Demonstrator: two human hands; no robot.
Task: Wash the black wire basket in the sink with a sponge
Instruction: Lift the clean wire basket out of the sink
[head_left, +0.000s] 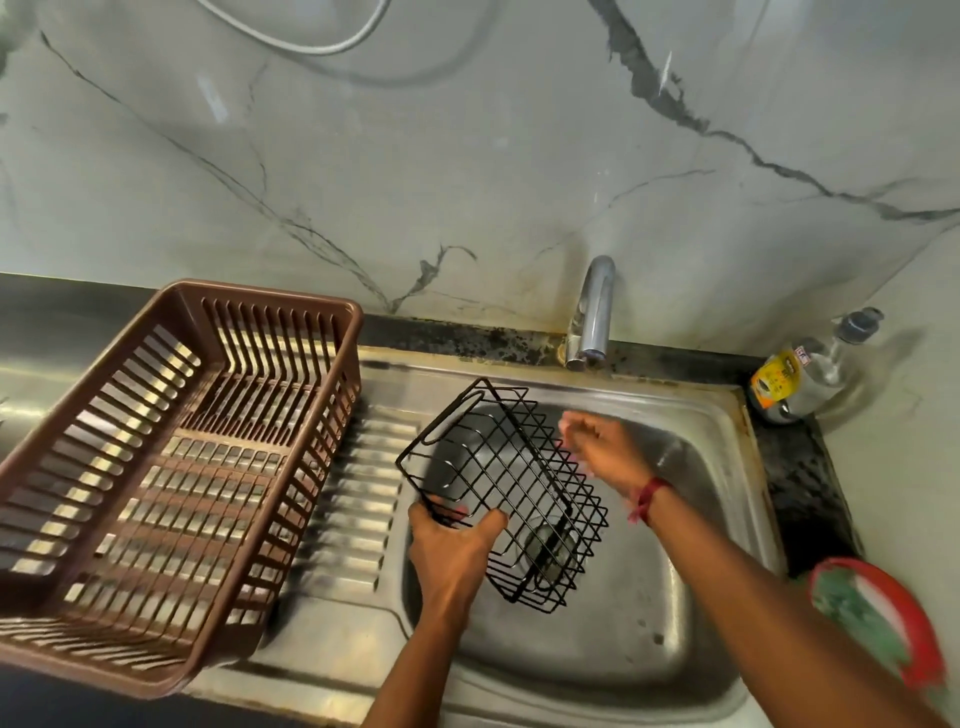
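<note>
The black wire basket (511, 488) hangs tilted over the steel sink (717, 519), its open side turned up and left. My left hand (457, 545) grips its near left rim. My right hand (602, 447) is at the basket's far right side, blurred, with fingers loosely curled and nothing seen in them. A green sponge (862, 608) lies in a red dish at the right edge, away from both hands. The tap (592, 317) stands behind the sink with no water seen running.
A brown plastic dish rack (171, 467) sits on the ribbed drainboard (358, 499) to the left. A clear soap bottle (800, 374) with a yellow label stands at the back right corner. The marble wall rises behind.
</note>
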